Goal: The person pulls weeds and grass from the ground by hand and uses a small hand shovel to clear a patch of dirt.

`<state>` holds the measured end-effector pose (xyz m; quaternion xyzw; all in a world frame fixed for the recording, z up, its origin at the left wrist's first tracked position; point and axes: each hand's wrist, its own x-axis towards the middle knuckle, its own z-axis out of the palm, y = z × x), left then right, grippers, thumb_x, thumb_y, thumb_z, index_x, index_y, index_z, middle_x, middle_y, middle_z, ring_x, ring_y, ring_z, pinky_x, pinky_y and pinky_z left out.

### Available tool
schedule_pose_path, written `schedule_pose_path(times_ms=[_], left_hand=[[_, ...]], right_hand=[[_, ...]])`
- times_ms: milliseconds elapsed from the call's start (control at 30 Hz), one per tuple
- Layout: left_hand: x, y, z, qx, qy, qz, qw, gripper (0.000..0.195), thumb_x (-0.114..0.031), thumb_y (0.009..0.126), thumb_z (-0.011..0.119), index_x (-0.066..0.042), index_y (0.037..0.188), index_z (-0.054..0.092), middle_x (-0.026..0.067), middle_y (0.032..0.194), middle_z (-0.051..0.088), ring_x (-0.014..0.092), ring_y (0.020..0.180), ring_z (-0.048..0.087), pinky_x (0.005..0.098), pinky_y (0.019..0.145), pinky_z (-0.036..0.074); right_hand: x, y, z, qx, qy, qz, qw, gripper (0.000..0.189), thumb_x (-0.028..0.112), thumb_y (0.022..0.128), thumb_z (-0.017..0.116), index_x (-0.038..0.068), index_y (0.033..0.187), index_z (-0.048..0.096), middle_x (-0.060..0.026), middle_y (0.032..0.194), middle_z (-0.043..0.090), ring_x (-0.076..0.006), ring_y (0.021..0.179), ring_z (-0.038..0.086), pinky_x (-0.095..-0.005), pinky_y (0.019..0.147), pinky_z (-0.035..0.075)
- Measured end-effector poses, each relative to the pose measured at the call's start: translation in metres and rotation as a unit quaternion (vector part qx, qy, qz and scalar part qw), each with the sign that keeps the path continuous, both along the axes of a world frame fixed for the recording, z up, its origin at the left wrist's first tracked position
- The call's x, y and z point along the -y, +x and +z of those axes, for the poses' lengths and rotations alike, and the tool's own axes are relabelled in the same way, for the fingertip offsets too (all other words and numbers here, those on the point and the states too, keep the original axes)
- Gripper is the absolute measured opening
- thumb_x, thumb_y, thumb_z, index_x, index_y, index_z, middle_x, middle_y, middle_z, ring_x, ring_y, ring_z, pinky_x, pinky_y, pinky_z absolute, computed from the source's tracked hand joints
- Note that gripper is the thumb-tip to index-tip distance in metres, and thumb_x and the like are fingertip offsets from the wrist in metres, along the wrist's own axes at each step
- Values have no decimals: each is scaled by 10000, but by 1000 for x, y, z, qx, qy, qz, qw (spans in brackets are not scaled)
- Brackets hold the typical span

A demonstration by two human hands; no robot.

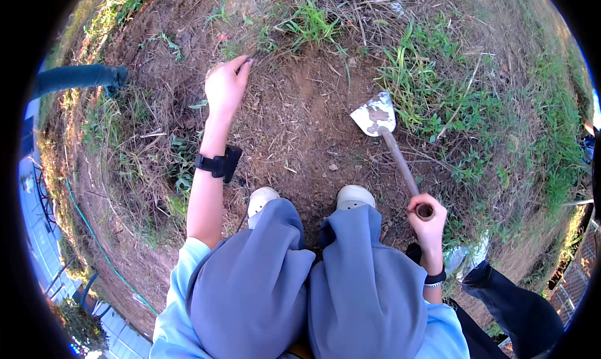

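Note:
My right hand [428,223] grips the hollow end of a brown handle on a short hoe-like digging tool [401,159]. Its pale metal blade [375,116], smeared with soil, rests against the ground beside a clump of green grass [413,82]. Ahead and to the left, my left hand [227,84] is held low over the soil, thumb and fingers drawn together. Whether a thin stem is pinched there is unclear. Close to its fingertips grows a grass tuft [312,25]. Bare brown soil [300,105] with dry plant bits lies between the hands.
My light clogs [356,197] stand on the soil below my knees. Another person's dark trouser leg [516,298] is at lower right, near white plastic [474,253]. A teal clothed limb [80,79] reaches in at left. A green hose or cord [101,248] crosses the left ground.

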<state>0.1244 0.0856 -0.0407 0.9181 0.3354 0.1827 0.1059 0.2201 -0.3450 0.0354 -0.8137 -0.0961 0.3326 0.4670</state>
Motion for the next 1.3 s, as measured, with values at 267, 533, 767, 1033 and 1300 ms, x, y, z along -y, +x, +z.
schedule_pose_path(times_ms=[267, 533, 767, 1033, 1300], left_hand=[[1, -1, -14, -8, 13, -72, 997, 252, -207, 834, 594, -94, 1058, 621, 93, 877, 641, 268, 798, 614, 393, 726, 461], [98, -12, 37, -48, -45, -161, 985, 411, -105, 823, 591, -96, 1224, 504, 138, 1249, 469, 320, 1154, 451, 434, 1005, 329], [95, -41, 55, -16, -61, -132, 989, 239, -65, 822, 578, -54, 1060, 600, 98, 1059, 584, 269, 997, 554, 388, 907, 402], [107, -36, 39, -7, -112, -144, 983, 234, -57, 816, 581, -67, 1047, 615, 96, 986, 614, 269, 921, 576, 368, 843, 425], [114, -19, 61, 5, -135, -131, 982, 224, -55, 817, 584, -74, 1037, 620, 68, 952, 624, 222, 831, 586, 323, 768, 410]], right_hand=[[-38, 58, -54, -1, 125, -86, 988, 118, -84, 682, 535, 24, 723, 555, 27, 586, 499, -35, 445, 450, -178, 407, 314], [-42, 64, -41, -256, 346, -267, 862, 115, 30, 696, 527, 65, 790, 470, -33, 627, 434, -119, 471, 411, -277, 494, 375], [37, 31, 4, -86, 142, -106, 980, 111, -61, 622, 507, 8, 705, 533, -40, 642, 521, -74, 432, 460, -189, 397, 336], [53, 0, -20, 39, 15, -33, 999, 110, -60, 610, 585, 33, 668, 573, 26, 642, 544, -15, 518, 440, -165, 469, 311], [-43, 51, -80, -120, 219, -182, 951, 88, -45, 669, 531, 21, 726, 521, -18, 563, 497, -80, 413, 451, -206, 393, 328]])
